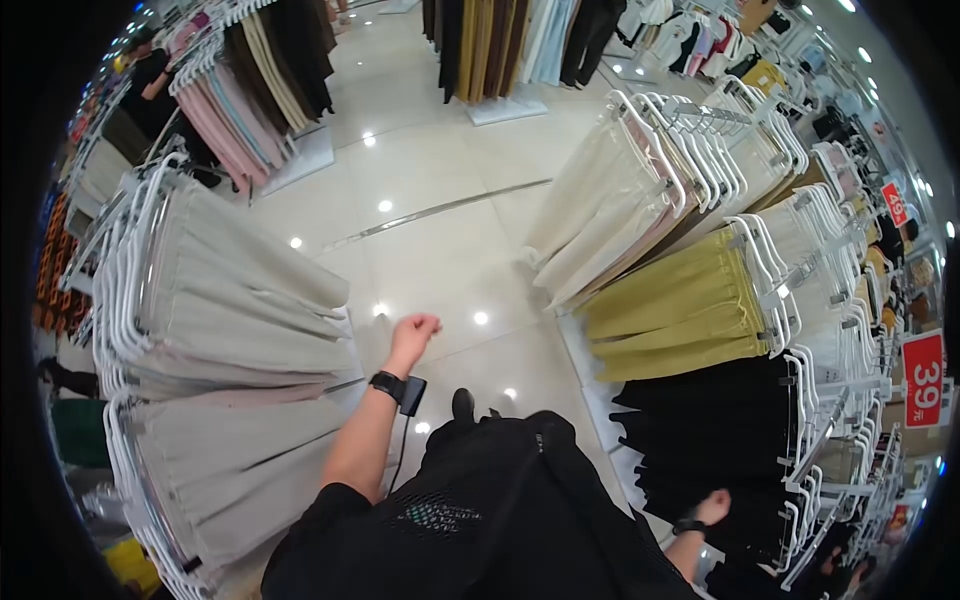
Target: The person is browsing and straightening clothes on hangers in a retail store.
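My left hand [413,338] hangs over the aisle in front of me, fingers loosely curled in with nothing in them. A black band [388,386] circles that wrist, and a small black device [412,397] with a cable sits beside it. Low on the right, my right hand [713,507] is closed and bare of any object, overlapping the black garments [705,425] in this view. A dark band [690,526] is on the right wrist too. Nearest to the left forearm are light grey trousers [235,440] on white hangers.
Olive-green trousers [680,310] and cream trousers [590,200] hang along the right rack. Red price signs [922,379] stand at far right. Farther off are pink trousers [215,125], brown trousers [490,50] and a person in black [150,85]. Glossy tiled floor [440,260] runs between racks.
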The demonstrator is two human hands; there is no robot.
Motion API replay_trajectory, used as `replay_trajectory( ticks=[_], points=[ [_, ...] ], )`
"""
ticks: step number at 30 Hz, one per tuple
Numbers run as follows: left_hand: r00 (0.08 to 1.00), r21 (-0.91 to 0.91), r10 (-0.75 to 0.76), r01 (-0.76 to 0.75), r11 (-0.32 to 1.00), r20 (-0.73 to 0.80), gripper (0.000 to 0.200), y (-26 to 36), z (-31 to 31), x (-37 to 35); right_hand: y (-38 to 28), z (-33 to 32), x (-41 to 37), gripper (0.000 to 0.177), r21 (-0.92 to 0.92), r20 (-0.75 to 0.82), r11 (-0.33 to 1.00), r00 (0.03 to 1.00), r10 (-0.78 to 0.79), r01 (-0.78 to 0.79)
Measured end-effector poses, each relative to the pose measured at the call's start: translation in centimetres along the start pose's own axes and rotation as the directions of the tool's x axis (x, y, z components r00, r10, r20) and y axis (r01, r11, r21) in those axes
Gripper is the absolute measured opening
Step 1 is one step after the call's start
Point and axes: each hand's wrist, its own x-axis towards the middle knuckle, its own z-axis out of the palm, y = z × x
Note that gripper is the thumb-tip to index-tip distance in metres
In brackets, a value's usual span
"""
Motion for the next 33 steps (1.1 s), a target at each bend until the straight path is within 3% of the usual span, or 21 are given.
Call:
replay_trajectory(
  ticks=[1, 3, 4, 5, 6, 7, 8, 9, 11, 13, 15, 17, 19, 20, 21, 23, 25, 27, 29, 31, 33],
  points=[
    [0.999, -0.029, 0.040, -0.040, 0.999, 0.007, 0.026, 5.2, -0.4, 0.5, -3.0, 1.5, -4.9, 0.018, -0.191, 0.036, 0.981, 0.999, 0.037, -0.029],
    [0.968, -0.150, 0.250, -0.245, 0.958, 0.016, 0.026, 15.4, -0.3, 0.3, -4.6, 6.3, -14.2, 0.018, 0.055, 0.233, 0.963, 0.941, 0.245, -0.264],
    [0.933, -0.212, 0.356, -0.337, 0.917, 0.057, 0.026, 20.6, -0.3, -0.3, -6.2, 8.8, -17.4, 0.023, -0.057, 0.488, 0.819, 0.699, 0.522, -0.571],
    [0.886, -0.283, 0.455, -0.414, 0.865, 0.093, 0.027, 25.6, -0.1, -1.6, -10.4, 10.7, -20.2, 0.031, -0.135, 0.704, 0.713, 0.439, 0.558, -0.688],
    [0.832, -0.320, 0.536, -0.473, 0.821, 0.144, 0.025, 30.6, 0.1, -4.0, -14.9, 13.0, -22.6, 0.043, -0.266, 0.809, 0.696, 0.238, 0.537, -0.667],
    [0.769, -0.365, 0.613, -0.525, 0.768, 0.183, 0.024, 35.4, 0.1, -6.4, -20.2, 15.2, -23.4, 0.043, -0.267, 0.797, 0.690, 0.248, 0.550, -0.673],
    [0.640, -0.363, 0.730, -0.638, 0.679, 0.242, 0.022, 39.3, -0.3, -8.7, -25.8, 17.0, -23.3, 0.037, -0.364, 0.907, 0.899, 0.127, 0.402, -0.244],
    [0.503, -0.469, 0.808, -0.659, 0.588, 0.307, 0.021, 42.1, -0.5, -10.1, -30.0, 17.9, -22.7, 0.033, -0.287, 0.947, 0.928, -0.078, 0.312, 0.236],
    [0.189, -0.513, 0.919, -0.782, 0.354, 0.346, 0.024, 45.4, -0.1, -11.4, -19.4, 25.5, -25.2, 0.032, -0.181, 0.983, 0.978, -0.046, 0.177, -0.108],
    [-0.034, -0.502, 0.941, -0.852, 0.149, 0.337, 0.029, 46.8, 1.4, -10.9, -25.3, 29.0, -21.9, 0.034, -0.196, 0.979, 0.979, 0.050, 0.199, -0.056],
    [-0.139, -0.451, 0.929, -0.892, 0.033, 0.343, 0.035, 47.4, 2.8, -9.2, -26.0, 34.1, -20.4, 0.031, -0.181, 0.976, 0.970, 0.090, 0.198, -0.161],
    [-0.193, -0.406, 0.910, -0.914, -0.030, 0.367, 0.042, 48.2, 3.8, -6.8, -27.1, 38.7, -18.8, 0.030, -0.272, 0.948, 0.903, 0.068, 0.310, -0.332],
    [-0.216, -0.360, 0.898, -0.931, -0.070, 0.384, 0.048, 49.3, 4.7, -4.4, -27.0, 43.4, -17.3, 0.028, -0.268, 0.958, 0.911, 0.013, 0.286, -0.312],
    [-0.228, -0.338, 0.891, -0.937, -0.091, 0.392, 0.052, 49.9, 5.2, -3.1, -22.4, 47.8, -17.1, 0.028, -0.232, 0.972, 0.929, -0.031, 0.234, -0.289],
    [-0.239, -0.319, 0.886, -0.941, -0.111, 0.398, 0.055, 50.5, 5.7, -1.8, -25.6, 49.1, -16.0, 0.028, -0.318, 0.947, 0.900, -0.061, 0.315, -0.299],
    [-0.257, -0.289, 0.872, -0.947, -0.141, 0.417, 0.062, 51.4, 6.7, 0.8, -26.5, 54.7, -15.9, 0.028, -0.225, 0.972, 0.893, -0.022, 0.236, -0.389],
    [-0.269, -0.278, 0.862, -0.948, -0.157, 0.429, 0.069, 52.2, 7.7, 3.4, -32.6, 57.6, -13.8, 0.030, -0.128, 0.992, 0.991, 0.004, 0.128, -0.036],
    [-0.271, -0.289, 0.857, -0.945, -0.152, 0.437, 0.076, 53.1, 8.4, 5.8, -34.3, 61.0, -13.9, 0.035, -0.088, 0.994, 0.969, 0.042, 0.100, -0.229],
    [-0.287, -0.289, 0.853, -0.942, -0.169, 0.436, 0.083, 54.0, 8.9, 8.1, -39.3, 62.2, -12.7, 0.038, -0.193, 0.979, 0.944, 0.010, 0.203, -0.269],
    [-0.301, -0.302, 0.848, -0.937, -0.177, 0.436, 0.090, 54.7, 9.3, 10.5, -43.6, 62.1, -12.4, 0.033, -0.145, 0.979, 0.910, 0.075, 0.188, -0.388],
    [-0.293, -0.315, 0.831, -0.937, -0.151, 0.473, 0.098, 55.4, 9.4, 14.3, -40.7, 64.8, -13.3, 0.036, -0.110, 0.987, 0.949, 0.081, 0.140, -0.295]
  ],
)
